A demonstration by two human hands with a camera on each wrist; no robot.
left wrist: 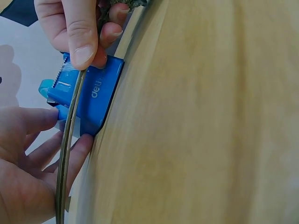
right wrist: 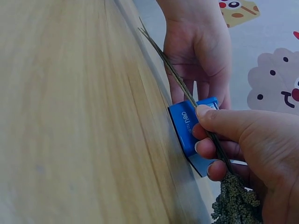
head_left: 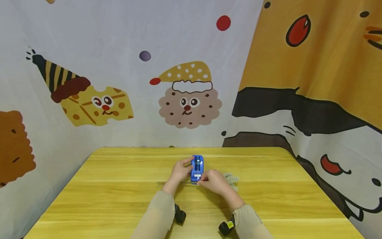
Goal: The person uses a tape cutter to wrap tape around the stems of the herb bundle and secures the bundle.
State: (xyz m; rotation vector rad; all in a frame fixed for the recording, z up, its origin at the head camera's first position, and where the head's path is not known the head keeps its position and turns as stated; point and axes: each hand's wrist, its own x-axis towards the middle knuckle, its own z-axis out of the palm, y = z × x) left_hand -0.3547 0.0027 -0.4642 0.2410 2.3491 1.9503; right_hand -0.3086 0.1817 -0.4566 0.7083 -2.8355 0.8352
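A blue tape dispenser (head_left: 193,173) sits on the table in the head view, its toothed cutter end toward me. From its left side my left hand (head_left: 180,171) holds it, with fingers touching its upper part and lower corner. Just in front of the cutter, my right hand (head_left: 215,182) pinches a bundle of thin stems (left wrist: 71,126) between thumb and fingers. Past that hand's palm shows a grey-green clustered flower head (right wrist: 233,199), on the stems' right end. Shiny clear tape (left wrist: 70,66) catches light by the right thumb; whether it touches the stems I cannot tell.
The wood-grain table (head_left: 119,205) reaches back to a cartoon-print curtain (head_left: 125,39). A black wrist camera (head_left: 180,215) sits at the left sleeve, another black camera (head_left: 225,228) at the right. The bare stem ends extend left, passing near the left wrist.
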